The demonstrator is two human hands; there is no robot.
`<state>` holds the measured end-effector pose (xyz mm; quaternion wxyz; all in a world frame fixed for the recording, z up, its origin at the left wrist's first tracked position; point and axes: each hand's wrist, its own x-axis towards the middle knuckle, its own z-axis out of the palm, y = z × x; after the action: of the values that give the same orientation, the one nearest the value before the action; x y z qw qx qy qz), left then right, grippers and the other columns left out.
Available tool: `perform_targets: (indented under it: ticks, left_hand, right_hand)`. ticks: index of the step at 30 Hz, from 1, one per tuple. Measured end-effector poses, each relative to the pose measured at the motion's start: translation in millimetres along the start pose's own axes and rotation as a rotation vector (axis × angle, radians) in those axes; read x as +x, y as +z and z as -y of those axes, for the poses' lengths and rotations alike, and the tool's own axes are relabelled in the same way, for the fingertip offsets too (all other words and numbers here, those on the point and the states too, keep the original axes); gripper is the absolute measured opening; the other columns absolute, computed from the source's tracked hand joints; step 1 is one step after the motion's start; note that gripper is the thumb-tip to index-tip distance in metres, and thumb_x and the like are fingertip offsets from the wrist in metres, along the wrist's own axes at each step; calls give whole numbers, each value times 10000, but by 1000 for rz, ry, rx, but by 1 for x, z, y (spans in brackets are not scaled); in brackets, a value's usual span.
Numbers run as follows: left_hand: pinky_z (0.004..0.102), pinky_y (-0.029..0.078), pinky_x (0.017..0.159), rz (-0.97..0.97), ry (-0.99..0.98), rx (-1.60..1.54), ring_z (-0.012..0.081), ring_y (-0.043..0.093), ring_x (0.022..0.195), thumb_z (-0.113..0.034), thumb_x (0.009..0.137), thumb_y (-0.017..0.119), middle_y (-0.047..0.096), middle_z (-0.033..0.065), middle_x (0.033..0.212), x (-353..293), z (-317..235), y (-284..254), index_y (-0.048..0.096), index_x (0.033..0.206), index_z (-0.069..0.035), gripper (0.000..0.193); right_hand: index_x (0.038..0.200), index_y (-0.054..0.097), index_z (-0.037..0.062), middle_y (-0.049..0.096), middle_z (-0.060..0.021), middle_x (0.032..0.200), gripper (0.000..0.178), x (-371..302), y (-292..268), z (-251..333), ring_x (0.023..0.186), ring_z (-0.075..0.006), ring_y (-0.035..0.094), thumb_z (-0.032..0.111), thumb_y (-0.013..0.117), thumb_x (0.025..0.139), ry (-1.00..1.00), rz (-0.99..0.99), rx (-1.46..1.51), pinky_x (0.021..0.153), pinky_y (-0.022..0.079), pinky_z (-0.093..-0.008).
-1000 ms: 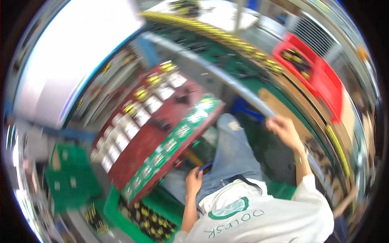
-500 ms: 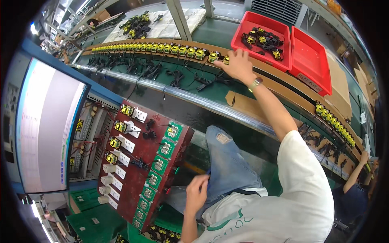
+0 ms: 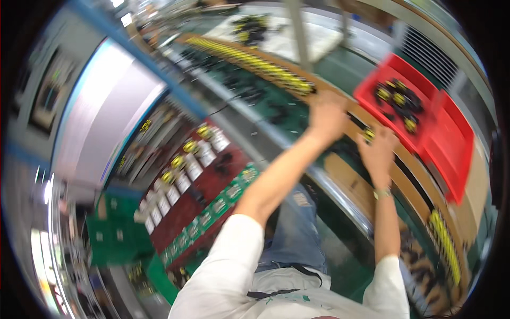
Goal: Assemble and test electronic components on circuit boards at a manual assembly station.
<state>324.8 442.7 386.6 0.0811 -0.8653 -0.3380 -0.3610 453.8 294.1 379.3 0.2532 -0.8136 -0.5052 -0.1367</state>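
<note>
A long row of small yellow-and-black wired electronic units (image 3: 265,66) stands along a brown rail (image 3: 411,159) on the bench. My left hand (image 3: 328,114) reaches to the near end of that row; motion smears its fingers, so whether it grips a unit is not clear. Farther right, my right hand (image 3: 378,151) has thumb and fingers around one yellow unit (image 3: 368,134) at the rail. Black cables (image 3: 284,114) hang in bunches below the row, blurred.
Right of the rail are a red bin (image 3: 388,114) with several units and a second red bin (image 3: 451,154). More units (image 3: 445,247) stand farther down the rail. At left are a dark red test board (image 3: 212,186) with white sockets, and a monitor (image 3: 109,101).
My left hand has risen from my lap to the row's end. The right hand has moved right along the rail. The view has turned and blurred.
</note>
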Motion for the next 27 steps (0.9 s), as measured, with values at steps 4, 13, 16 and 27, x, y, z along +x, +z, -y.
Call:
perform_targets:
  ticks: [4, 13, 16, 27]
  left_hand:
    - [562, 453, 875, 77, -26, 15, 478, 506, 1087, -424, 726, 799, 589, 310, 1183, 1, -62, 25, 778, 1105, -105, 496]
    - [520, 481, 830, 327, -117, -90, 428, 539, 1042, -412, 700, 887, 519, 290, 1370, 12, -63, 16, 750, 1234, -134, 617]
    - [507, 496, 820, 262, -250, -251, 397, 565, 997, -382, 678, 900, 553, 257, 1322, 8, -57, 16, 752, 1204, -116, 607]
    - [333, 499, 549, -152, -537, -1394, 172, 585, 627, -217, 763, 911, 672, 89, 1027, -40, -56, -151, 731, 1229, -67, 522]
  right_hand:
    - [1399, 656, 116, 610, -198, 1236, 541, -3, -4, -37, 1105, -412, 585, 339, 789, 924, -106, -13, 43, 992, 493, -492]
    - [1386, 686, 72, 655, -208, 1308, 520, -7, -2, -51, 1129, -412, 611, 290, 816, 932, -96, -33, 276, 1035, 503, -486]
    - [1413, 672, 76, 659, -200, 1311, 542, -5, 0, -54, 1118, -418, 617, 275, 819, 931, -201, -25, 200, 1025, 511, -486]
    - [1498, 645, 54, 693, -165, 1423, 608, 2, -32, -66, 1245, -366, 665, 237, 828, 948, -331, 172, 446, 1077, 522, -421]
